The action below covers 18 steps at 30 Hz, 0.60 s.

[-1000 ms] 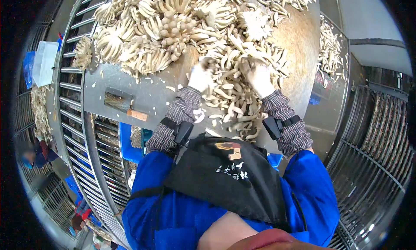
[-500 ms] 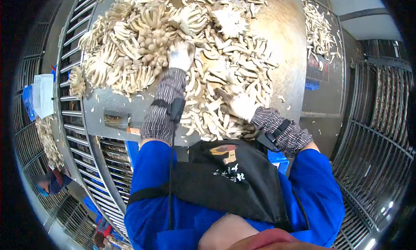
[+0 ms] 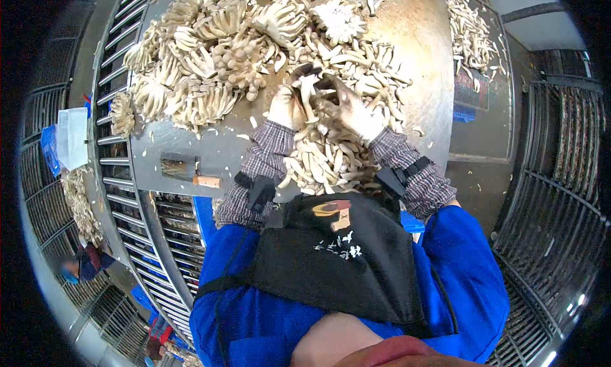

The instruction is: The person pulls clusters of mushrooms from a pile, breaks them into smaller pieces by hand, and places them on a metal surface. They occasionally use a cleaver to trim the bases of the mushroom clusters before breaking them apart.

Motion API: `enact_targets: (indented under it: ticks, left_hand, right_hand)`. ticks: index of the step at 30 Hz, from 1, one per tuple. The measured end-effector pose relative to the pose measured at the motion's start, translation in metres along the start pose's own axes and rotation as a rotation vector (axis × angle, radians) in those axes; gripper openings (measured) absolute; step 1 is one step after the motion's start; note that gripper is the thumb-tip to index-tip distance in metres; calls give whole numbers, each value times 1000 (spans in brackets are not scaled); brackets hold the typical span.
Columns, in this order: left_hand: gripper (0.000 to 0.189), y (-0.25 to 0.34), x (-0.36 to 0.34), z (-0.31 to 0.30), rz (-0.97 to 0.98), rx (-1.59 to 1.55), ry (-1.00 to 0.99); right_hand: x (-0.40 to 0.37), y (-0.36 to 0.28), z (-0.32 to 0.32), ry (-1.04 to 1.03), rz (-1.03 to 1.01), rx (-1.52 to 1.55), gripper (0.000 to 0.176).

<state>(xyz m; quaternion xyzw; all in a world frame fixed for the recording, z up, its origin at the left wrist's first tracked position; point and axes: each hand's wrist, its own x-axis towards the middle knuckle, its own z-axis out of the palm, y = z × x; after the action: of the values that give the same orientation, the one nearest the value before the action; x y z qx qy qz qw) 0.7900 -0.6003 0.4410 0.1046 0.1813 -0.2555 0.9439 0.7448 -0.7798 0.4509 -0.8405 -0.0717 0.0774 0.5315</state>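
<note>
Mushrooms [image 3: 153, 87] spread over much of the metal table [image 3: 223, 152] and the worn tan surface [image 3: 426, 55] beside it. The largest mass is the heap of uncut-looking clusters [image 3: 238, 64] on the person's left, caps and stems packed closely together. To its right and nearer the black apron [image 3: 337, 271] lie the loose mushrooms [image 3: 328, 166], single stems reaching almost to the apron's edge. Between heap and loose stems, at the far side, a pale-based cluster [image 3: 337, 22] sits with its base turned up.

The hands, gloved in white with dark fingertips, are close together above the inner edge of the loose stems. The left hand [image 3: 284, 107] pinches a small mushroom piece [image 3: 307, 93], its pale stem pointing down towards the body. The right hand [image 3: 363, 117] curves in from the other side, thumb and fingers near the piece; whether they grip it cannot be told.

The step in hand looks like parting a small bunch into single stems. The next move, as I judge it, calls for a steady left pinch and a gentle right-hand pull near the joined base, since the stems look easy to snap.
</note>
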Motion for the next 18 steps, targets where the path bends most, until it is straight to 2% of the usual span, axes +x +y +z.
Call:
enact_targets:
  ticks: [1, 2, 4, 5, 6, 8, 10, 11, 12, 13, 14, 15, 16, 17, 18]
  left_hand:
    - [31, 9, 1, 4, -89, -60, 134]
    - [36, 9, -2, 7, -70, 15, 72]
    - [42, 8, -4, 14, 10, 494, 17]
    - [45, 20, -9, 5, 171, 1252, 12]
    - [47, 34, -4, -13, 344, 1614, 25]
    - [47, 60, 6, -65, 520, 1624, 186]
    - [49, 59, -2, -87, 496, 1826, 311]
    - [53, 43, -16, -53, 65, 1814, 465]
    - [58, 24, -24, -61, 237, 2194, 417]
    - [60, 9, -27, -55, 194, 2156, 314]
    - [63, -4, -26, -49, 153, 2117, 211]
    - [67, -16, -17, -58, 157, 1983, 175]
    - [71, -26, -7, -66, 164, 1848, 137]
    - [72, -29, -13, -33, 24, 1607, 127]
    - [72, -27, -8, -28, 27, 1606, 119]
  right_hand:
    - [-2, -10, -1, 31, 93, 176, 80]
    - [-1, -30, -8, -10, 202, 422, 72]
    - [2, -6, -4, 86, 101, 105, 60]
    - [6, -26, -24, -71, 379, 132, 61]
    - [5, -21, -33, 22, 383, 131, 54]
    - [-1, -4, -48, 255, 306, 167, 52]
    - [-6, 35, -60, 400, 70, -332, 52]
    - [-19, 8, -70, 256, 218, -147, 56]
    - [-26, 5, -64, 251, 222, -149, 56]
    - [-29, 2, -55, 18, -27, -395, 58]
    - [-35, 3, -41, -85, -175, -577, 59]
    - [-41, 4, -26, -165, -342, -743, 59]
    - [-47, 11, -9, -107, -405, -858, 59]
    - [-40, 7, -8, -236, -219, -752, 61]
    - [-34, 4, -10, -251, -88, -709, 54]
